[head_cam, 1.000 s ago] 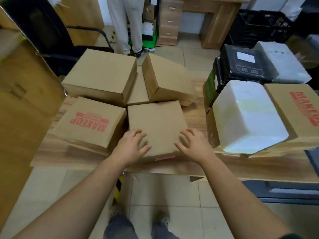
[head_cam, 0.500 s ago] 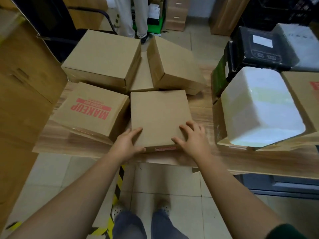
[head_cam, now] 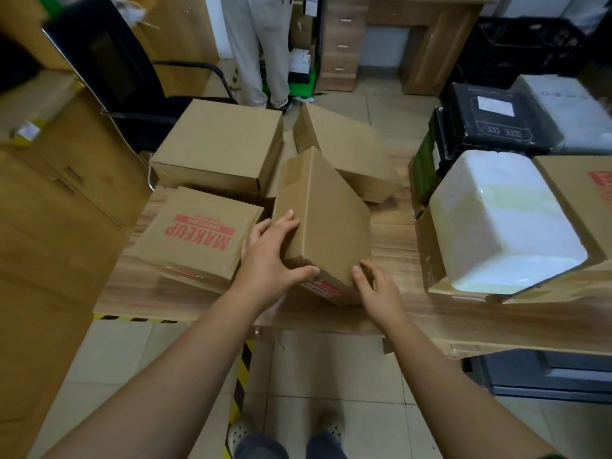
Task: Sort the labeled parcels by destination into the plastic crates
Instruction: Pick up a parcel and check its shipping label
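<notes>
A left hand [head_cam: 271, 256] grips the tilted box [head_cam: 326, 213] by its side while the right hand [head_cam: 377, 289] clasps its near corner over the worktop [head_cam: 392, 240], likely to read its destination.

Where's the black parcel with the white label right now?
Head view, far right: the black parcel sits behind the white foam box, left of a grey plastic-wrapped parcel.
</notes>
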